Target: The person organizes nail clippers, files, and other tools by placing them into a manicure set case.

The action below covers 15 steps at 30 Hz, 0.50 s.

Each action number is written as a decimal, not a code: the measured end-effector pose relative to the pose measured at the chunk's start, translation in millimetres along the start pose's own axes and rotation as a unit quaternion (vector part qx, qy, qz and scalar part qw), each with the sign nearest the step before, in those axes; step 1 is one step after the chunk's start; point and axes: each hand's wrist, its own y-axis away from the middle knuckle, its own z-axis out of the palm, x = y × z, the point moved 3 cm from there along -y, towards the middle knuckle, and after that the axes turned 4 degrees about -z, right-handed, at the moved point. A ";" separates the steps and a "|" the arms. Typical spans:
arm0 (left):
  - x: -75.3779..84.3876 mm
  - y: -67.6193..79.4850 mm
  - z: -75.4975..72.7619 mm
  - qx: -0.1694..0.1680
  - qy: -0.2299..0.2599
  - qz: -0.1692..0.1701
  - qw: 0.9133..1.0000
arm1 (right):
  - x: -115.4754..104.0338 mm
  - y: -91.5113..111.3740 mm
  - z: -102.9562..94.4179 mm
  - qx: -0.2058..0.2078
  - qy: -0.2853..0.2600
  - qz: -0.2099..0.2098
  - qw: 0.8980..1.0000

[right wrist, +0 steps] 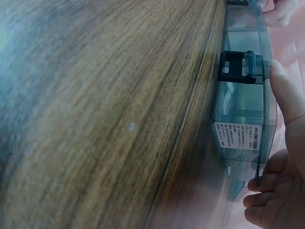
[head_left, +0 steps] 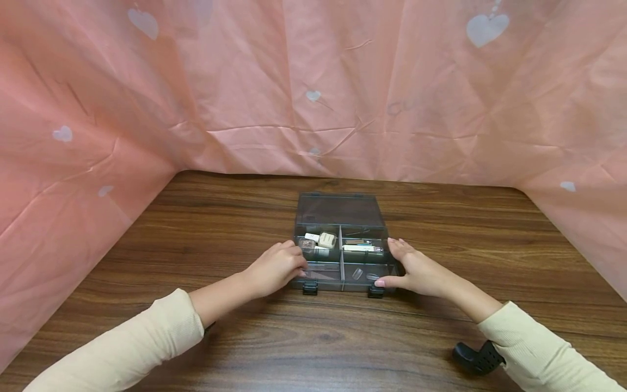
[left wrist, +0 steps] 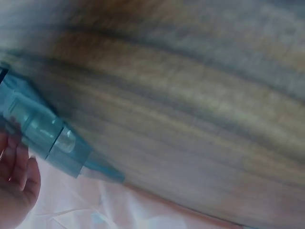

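Observation:
A transparent dark-grey divided storage box [head_left: 341, 286] rests on the wooden table, its lid [head_left: 340, 209] laid back on the far side. At its left front edge the left hand [head_left: 281, 267] grips the box with curled fingers. The right hand [head_left: 418, 269] holds the right side, thumb by the front latch [head_left: 376, 292] and fingers along the side wall. A cream square-shaped piece [head_left: 327, 240] lies in the back left compartment among small items. In the back right one is a white stick-like item [head_left: 361, 248]; small clear pieces [head_left: 358, 274] lie in front.
A second black latch [head_left: 309, 287] sits on the box's front left. Pink cloth [head_left: 343, 109] with white hearts hangs behind the wooden table [head_left: 235, 212] and along both sides. A black strap-like piece [head_left: 477, 358] shows by the right sleeve.

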 end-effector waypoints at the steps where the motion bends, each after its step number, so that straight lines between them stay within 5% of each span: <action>1: 0.2 -1.6 -0.8 -0.013 -0.002 0.000 1.000 | 0.0 0.0 0.0 0.000 0.000 0.000 1.000; 15: 0.7 -20.9 -5.4 -0.161 0.024 -0.019 0.986 | 1.4 0.4 1.6 0.004 0.002 0.001 1.000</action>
